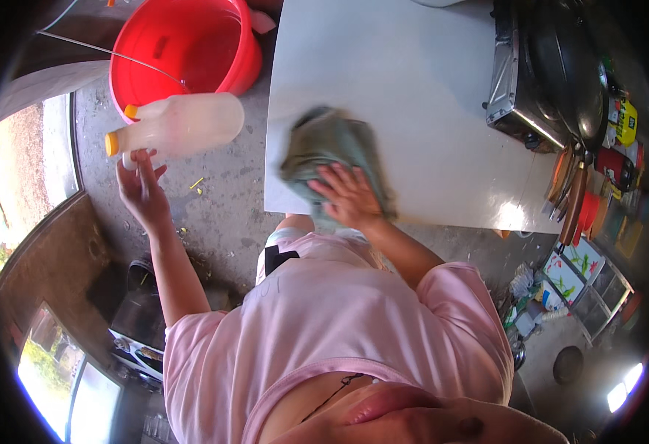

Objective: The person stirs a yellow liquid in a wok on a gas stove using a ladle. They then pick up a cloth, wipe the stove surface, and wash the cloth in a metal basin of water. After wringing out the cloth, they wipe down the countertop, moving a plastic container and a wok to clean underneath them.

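Observation:
My left hand (144, 191) is raised over the floor at the left. Its fingers grip the neck end of translucent plastic bottles (185, 125), which lie sideways in the air. Two yellow caps show, and a white piece sits between the fingertips. My right hand (349, 191) presses flat, fingers spread, on a bunched grey-green cloth (335, 139). That cloth rests on the white tabletop (424, 111) near its front left corner, and its edges are blurred.
Beyond the bottles a large red plastic tub (185, 50) stands left of the table. At the table's right sit a metal gas stove (510, 100) and a black wok (565, 72). Handled utensils (571, 205) crowd the right edge. A dark appliance (135, 316) is at lower left.

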A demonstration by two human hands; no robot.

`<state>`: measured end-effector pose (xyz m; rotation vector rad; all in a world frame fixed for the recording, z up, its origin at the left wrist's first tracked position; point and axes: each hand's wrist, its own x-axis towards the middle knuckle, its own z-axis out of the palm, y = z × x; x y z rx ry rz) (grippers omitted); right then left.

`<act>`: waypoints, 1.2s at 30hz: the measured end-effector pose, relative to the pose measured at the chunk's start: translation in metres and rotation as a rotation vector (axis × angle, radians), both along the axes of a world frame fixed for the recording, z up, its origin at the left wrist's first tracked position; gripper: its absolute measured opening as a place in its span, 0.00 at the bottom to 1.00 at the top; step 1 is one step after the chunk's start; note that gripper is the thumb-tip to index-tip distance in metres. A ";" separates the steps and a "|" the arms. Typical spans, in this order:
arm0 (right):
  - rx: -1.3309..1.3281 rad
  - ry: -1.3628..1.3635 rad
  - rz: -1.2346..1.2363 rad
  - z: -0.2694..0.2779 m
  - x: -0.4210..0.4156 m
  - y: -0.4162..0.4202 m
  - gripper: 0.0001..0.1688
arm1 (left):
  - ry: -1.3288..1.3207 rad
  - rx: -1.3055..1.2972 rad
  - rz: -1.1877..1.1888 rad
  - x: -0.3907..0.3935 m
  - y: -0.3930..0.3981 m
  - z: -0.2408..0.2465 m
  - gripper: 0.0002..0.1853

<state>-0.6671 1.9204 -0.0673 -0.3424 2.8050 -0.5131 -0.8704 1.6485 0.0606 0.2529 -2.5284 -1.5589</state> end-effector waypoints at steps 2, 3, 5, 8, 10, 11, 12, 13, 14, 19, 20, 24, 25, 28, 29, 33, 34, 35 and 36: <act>0.157 -0.064 -0.082 -0.004 0.036 0.041 0.34 | -0.032 0.019 -0.036 -0.002 0.001 -0.008 0.13; 0.217 -0.075 -0.136 -0.007 0.055 0.066 0.34 | -0.048 0.025 -0.041 0.001 -0.002 -0.012 0.13; 0.295 -0.035 -0.366 -0.017 0.083 0.111 0.33 | -0.071 0.005 -0.039 0.006 -0.013 -0.022 0.12; 0.345 0.108 -0.664 -0.023 0.070 0.138 0.33 | -0.066 -0.027 -0.041 0.013 -0.035 -0.030 0.12; 0.396 0.123 -0.793 -0.034 0.034 0.140 0.33 | -0.069 -0.041 -0.016 0.021 -0.056 -0.037 0.12; 0.418 0.124 -0.860 -0.038 0.009 0.136 0.33 | -0.073 -0.046 -0.007 0.025 -0.065 -0.039 0.12; 0.421 0.138 -0.882 -0.043 -0.019 0.132 0.34 | -0.091 -0.072 0.001 0.031 -0.072 -0.038 0.12; 0.423 0.152 -0.904 -0.046 -0.047 0.124 0.34 | -0.118 -0.117 -0.011 0.037 -0.080 -0.039 0.12; 0.408 0.177 -0.868 -0.047 -0.076 0.113 0.34 | -0.142 -0.164 -0.018 0.044 -0.089 -0.039 0.13; 0.285 0.393 -0.556 -0.046 -0.162 0.012 0.31 | -0.187 -0.449 -0.114 0.075 -0.121 -0.039 0.15; 0.224 0.411 -0.500 -0.046 -0.160 -0.013 0.31 | -0.159 -0.520 -0.127 0.081 -0.116 -0.034 0.15; -0.009 0.306 -0.214 -0.018 -0.102 -0.084 0.31 | -0.107 -0.640 -0.158 0.107 -0.112 -0.026 0.16; -0.053 0.262 -0.129 -0.015 -0.080 -0.088 0.31 | -0.114 -0.655 -0.170 0.115 -0.108 -0.024 0.16; -0.150 0.217 0.032 -0.011 -0.017 -0.076 0.34 | -0.112 -0.663 -0.156 0.137 -0.080 -0.014 0.16; -0.131 0.219 0.045 -0.013 -0.001 -0.065 0.34 | -0.083 -0.658 -0.159 0.146 -0.069 -0.012 0.16; -0.054 0.170 0.026 -0.020 0.066 0.005 0.34 | -0.090 -0.595 -0.156 0.191 -0.029 -0.015 0.15; -0.050 0.197 -0.030 -0.020 0.082 0.030 0.34 | -0.092 -0.596 -0.160 0.204 -0.018 -0.015 0.14; 0.044 0.211 -0.075 -0.019 0.098 0.059 0.34 | -0.107 -0.572 -0.168 0.218 -0.009 -0.016 0.14; 0.076 0.227 -0.126 -0.016 0.112 0.090 0.35 | -0.122 -0.553 -0.170 0.232 -0.001 -0.016 0.13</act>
